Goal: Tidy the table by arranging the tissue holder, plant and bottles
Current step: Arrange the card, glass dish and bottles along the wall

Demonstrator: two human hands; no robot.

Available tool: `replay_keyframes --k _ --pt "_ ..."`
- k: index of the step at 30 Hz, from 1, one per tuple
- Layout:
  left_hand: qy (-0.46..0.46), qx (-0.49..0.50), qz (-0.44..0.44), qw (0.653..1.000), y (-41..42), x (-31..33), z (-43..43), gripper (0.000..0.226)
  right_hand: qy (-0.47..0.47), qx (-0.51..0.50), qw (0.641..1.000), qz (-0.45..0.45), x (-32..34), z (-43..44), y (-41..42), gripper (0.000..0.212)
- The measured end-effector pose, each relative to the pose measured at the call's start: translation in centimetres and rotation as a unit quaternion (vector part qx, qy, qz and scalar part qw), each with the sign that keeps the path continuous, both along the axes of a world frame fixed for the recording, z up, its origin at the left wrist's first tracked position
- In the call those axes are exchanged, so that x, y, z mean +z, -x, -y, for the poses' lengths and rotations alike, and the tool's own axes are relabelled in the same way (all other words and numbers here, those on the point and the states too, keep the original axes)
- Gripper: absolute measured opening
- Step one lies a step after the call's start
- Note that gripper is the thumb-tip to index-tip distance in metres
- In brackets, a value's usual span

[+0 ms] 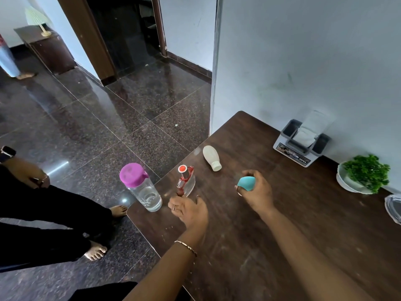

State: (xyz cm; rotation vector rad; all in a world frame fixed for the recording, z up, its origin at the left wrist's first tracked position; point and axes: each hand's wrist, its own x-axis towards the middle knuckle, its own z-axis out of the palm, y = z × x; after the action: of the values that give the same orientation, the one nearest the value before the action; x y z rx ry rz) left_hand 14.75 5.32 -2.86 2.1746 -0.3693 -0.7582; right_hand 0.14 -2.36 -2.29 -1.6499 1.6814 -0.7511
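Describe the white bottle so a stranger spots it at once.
Find the brown table by the wall. Near its left edge, beyond the purple-lidded bottle and the red-capped bottle, is the white bottle, the only one lying on its side.

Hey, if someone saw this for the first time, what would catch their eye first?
Probably the bright magenta lid on the clear water bottle at the near left corner of the table, and the teal object gripped in the right hand over the middle. Next, the green plant by the wall at right.
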Motion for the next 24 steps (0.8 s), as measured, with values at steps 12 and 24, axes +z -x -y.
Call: replay_keyframes --k 12,24 --pt "0.064 -0.112 -0.037 0.991 2.1 1.7 5.9 0.041 -0.037 0.023 0.999 -0.011 1.8 2.3 1.6 0.044" --pt "-0.158 -0.3 0.172 0.925 0.2 2.1 17.6 0.063 -0.029 0.03 0.999 -0.003 5.5 9.7 3.3 0.043"
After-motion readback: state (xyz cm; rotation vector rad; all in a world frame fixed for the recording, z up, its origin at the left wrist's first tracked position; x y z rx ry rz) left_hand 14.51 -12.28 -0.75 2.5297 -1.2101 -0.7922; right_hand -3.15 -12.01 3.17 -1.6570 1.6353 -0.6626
